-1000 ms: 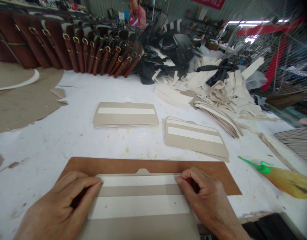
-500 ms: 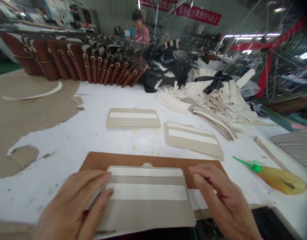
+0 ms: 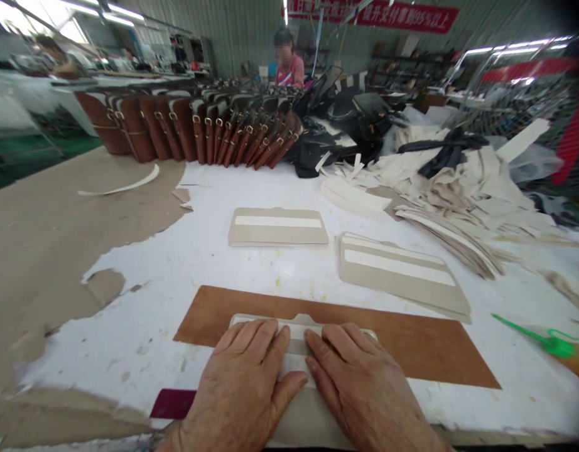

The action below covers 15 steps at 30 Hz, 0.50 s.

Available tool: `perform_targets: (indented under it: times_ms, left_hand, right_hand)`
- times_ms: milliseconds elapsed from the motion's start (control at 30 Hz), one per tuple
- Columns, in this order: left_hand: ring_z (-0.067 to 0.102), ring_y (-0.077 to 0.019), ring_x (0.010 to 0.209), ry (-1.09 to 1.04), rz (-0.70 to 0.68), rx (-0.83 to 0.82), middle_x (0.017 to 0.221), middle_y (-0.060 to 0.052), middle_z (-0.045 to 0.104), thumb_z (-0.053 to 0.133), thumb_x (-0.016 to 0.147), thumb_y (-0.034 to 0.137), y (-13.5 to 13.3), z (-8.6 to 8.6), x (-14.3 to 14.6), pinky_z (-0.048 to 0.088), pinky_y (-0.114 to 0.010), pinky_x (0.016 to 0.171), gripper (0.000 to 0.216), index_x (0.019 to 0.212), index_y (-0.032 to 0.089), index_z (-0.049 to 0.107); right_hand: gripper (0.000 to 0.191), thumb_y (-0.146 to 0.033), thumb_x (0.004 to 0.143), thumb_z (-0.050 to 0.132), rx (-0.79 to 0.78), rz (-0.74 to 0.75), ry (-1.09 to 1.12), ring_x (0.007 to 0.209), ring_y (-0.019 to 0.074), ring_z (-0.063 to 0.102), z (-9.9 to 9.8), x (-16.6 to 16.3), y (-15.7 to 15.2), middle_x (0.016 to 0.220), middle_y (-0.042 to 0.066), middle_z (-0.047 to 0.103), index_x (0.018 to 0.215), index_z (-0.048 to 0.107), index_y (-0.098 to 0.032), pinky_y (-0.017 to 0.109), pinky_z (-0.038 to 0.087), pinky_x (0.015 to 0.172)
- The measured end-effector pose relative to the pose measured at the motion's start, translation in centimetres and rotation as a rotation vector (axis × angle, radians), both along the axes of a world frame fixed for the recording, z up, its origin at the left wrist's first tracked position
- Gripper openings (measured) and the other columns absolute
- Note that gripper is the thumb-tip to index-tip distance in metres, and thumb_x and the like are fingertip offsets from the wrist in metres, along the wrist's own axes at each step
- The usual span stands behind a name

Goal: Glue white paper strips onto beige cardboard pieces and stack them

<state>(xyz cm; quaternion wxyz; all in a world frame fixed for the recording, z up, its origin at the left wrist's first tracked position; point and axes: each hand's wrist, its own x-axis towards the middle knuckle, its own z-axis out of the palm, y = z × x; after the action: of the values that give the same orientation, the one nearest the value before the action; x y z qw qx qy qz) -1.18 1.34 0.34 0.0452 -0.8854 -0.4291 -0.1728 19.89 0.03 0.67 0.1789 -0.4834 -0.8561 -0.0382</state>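
Observation:
My left hand (image 3: 245, 386) and my right hand (image 3: 360, 386) lie flat side by side, fingers stretched out, pressing on a beige panel with white strips (image 3: 299, 333). The hands cover most of the panel. It rests on a brown board (image 3: 412, 342) near the front edge of the white table (image 3: 186, 251). Neither hand grips anything.
Two stacks of like beige panels (image 3: 277, 226) (image 3: 402, 273) lie further back. Brown strapped bags (image 3: 200, 129) stand in a row at the far edge, beside black bags and a heap of cream pieces (image 3: 459, 182). A green-tipped bottle (image 3: 548, 342) lies right. A person (image 3: 289, 63) works beyond.
Both hands have moved from the panel's two ends to its middle and now lie flat on it together. The view has swung left and lifted.

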Motion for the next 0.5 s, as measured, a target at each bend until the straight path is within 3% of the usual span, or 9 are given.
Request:
perform_targets:
  times_ms: [233,500]
  left_hand:
    - [0.075,-0.0339,0.101,-0.026,-0.028,0.095,0.114,-0.021,0.077,0.044,0.106,0.038,0.0,0.0,-0.5,0.067,-0.051,0.084,0.046,0.117,0.002,0.071]
    - [0.074,-0.0252,0.113,-0.23,-0.023,0.003,0.128,-0.011,0.075,0.055,0.103,0.039,-0.5,0.4,-3.6,0.063,-0.037,0.098,0.031,0.122,0.019,0.07]
  right_hand:
    - [0.026,-0.016,0.101,0.054,0.041,-0.068,0.026,0.093,0.0267,0.061,-0.6,2.6,-1.2,0.103,0.011,0.072,0.118,0.072,-0.013,0.043,0.048,0.081]
    - [0.028,-0.028,0.105,0.051,0.159,-0.275,0.078,0.099,0.0279,0.067,-1.5,8.1,-3.4,0.103,0.011,0.078,0.104,0.077,-0.017,0.047,0.05,0.09]
